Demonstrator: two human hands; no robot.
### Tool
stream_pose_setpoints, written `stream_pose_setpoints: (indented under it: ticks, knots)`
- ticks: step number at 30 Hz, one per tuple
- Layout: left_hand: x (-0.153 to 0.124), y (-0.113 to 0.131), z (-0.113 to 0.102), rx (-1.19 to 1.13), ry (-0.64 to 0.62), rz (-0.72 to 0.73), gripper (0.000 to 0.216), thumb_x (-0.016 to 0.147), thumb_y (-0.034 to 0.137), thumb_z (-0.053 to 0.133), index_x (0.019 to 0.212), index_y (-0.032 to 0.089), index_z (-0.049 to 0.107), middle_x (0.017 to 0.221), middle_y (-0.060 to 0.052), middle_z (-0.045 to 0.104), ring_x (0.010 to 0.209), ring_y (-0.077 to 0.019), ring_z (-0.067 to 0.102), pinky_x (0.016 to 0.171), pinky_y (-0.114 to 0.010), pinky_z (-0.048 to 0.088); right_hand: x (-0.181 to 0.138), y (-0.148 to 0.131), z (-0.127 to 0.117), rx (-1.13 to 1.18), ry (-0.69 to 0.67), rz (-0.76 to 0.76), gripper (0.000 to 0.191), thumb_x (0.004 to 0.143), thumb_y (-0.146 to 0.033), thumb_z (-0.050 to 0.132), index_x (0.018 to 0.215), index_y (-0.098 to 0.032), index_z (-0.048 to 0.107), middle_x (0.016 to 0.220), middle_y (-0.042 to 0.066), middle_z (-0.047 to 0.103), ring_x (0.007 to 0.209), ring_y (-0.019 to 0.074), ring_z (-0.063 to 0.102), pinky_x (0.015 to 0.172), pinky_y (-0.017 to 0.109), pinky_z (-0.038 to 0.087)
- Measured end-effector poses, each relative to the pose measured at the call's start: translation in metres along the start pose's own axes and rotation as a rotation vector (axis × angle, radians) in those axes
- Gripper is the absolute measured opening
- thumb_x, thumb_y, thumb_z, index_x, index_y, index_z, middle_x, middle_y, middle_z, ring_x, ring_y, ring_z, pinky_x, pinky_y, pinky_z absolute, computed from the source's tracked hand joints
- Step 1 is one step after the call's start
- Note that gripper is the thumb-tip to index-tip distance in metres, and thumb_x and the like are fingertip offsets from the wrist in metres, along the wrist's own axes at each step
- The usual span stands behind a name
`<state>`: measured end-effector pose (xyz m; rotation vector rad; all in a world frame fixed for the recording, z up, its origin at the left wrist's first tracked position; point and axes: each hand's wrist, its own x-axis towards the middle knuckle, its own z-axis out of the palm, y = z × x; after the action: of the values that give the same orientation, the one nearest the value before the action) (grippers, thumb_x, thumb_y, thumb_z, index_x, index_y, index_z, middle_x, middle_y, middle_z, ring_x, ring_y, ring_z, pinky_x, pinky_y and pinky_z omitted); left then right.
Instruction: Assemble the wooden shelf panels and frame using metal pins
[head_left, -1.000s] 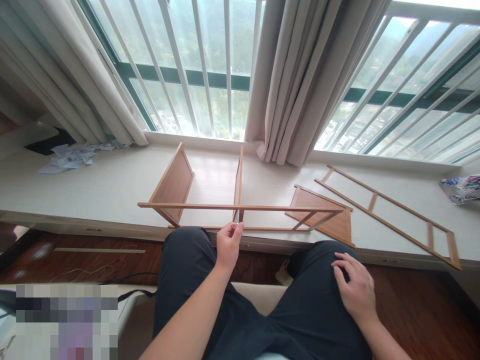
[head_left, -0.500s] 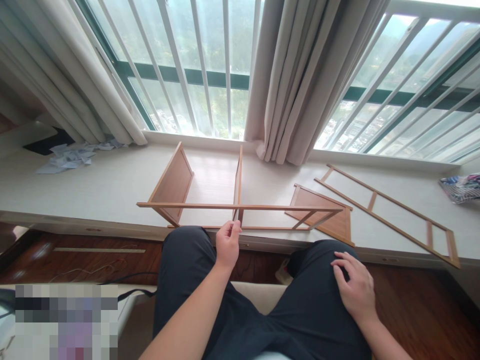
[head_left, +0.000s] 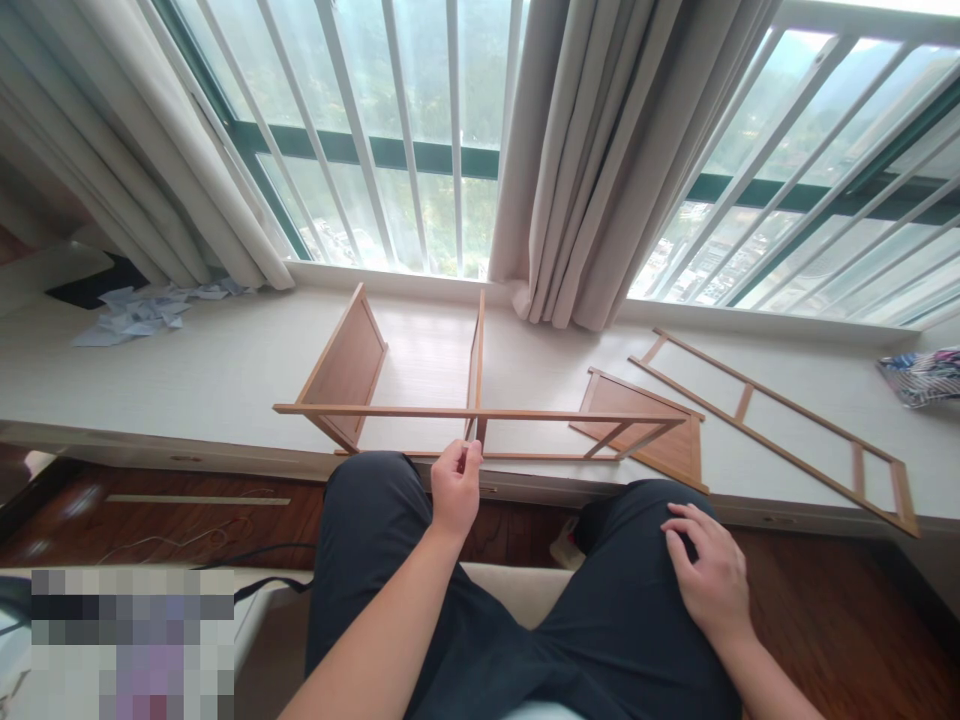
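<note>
My left hand (head_left: 456, 485) is closed in a pinch in front of a standing wooden frame (head_left: 390, 411). Out of its fingertips pokes a thin grey piece (head_left: 471, 430), too small to name, reaching toward the crossbar where the middle panel (head_left: 477, 350) meets the frame. A wider wooden panel (head_left: 349, 370) stands upright at the frame's left end. My right hand (head_left: 709, 570) lies on my right thigh, fingers loosely apart and holding nothing.
On the white window ledge (head_left: 225, 380), a loose wooden panel (head_left: 675, 440) lies partly behind the frame. A ladder-like wooden frame (head_left: 742, 403) rests farther right. Crumpled papers (head_left: 142, 315) sit at the left, patterned cloth (head_left: 926, 375) at the right edge. Curtains (head_left: 585, 160) hang behind.
My left hand has shifted very slightly at the crossbar, still pinched. My right hand and the wooden parts stay where they were.
</note>
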<state>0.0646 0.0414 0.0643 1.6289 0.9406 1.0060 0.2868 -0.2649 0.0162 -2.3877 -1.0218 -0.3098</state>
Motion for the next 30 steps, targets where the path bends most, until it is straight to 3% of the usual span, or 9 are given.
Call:
stream_pose_setpoints:
  ticks: [7,14,25,30]
  knots:
    - [-0.0004,-0.0023,0.0016,-0.133,-0.038,-0.083,0.039,0.092,0.050,0.056,0.067,0.021,0.060,0.052,0.003,0.043,0.052,-0.0138,0.041,0.052,-0.025,0.032,-0.0001,-0.0004,0.0000,-0.004,0.004,-0.002,0.033,0.093,-0.046,0.046,0.086,-0.023,0.068,0.118,0.009,0.072,0.122,0.0342,0.060,0.104,0.053,0.038]
    - [-0.0023,-0.0053,0.0038,-0.139,-0.033,-0.092,0.039,0.093,0.051,0.054,0.069,0.021,0.060,0.052,0.004,0.040,0.049,-0.0130,0.037,0.050,-0.025,0.031,0.0015,-0.0027,-0.0014,-0.004,0.007,-0.002,0.031,0.093,-0.044,0.046,0.086,-0.023,0.067,0.118,0.009,0.072,0.121,0.0335,0.059,0.104,0.052,0.038]
    - [0.0013,0.0027,0.0000,0.110,-0.030,0.078,0.032,0.096,0.037,0.051,0.070,0.022,0.058,0.065,0.000,0.055,0.064,-0.0169,0.049,0.068,-0.028,0.036,0.0024,-0.0050,-0.0028,0.012,0.002,0.031,0.031,0.092,-0.044,0.046,0.085,-0.024,0.067,0.118,0.009,0.072,0.122,0.0327,0.059,0.105,0.051,0.037]
    - [0.0013,0.0006,0.0001,0.218,-0.041,0.112,0.031,0.097,0.034,0.050,0.069,0.022,0.052,0.065,0.001,0.051,0.063,-0.0162,0.046,0.066,-0.027,0.033,0.0013,-0.0046,-0.0025,0.010,0.003,0.031,0.030,0.092,-0.044,0.046,0.085,-0.024,0.067,0.118,0.008,0.072,0.123,0.0331,0.060,0.104,0.052,0.037]
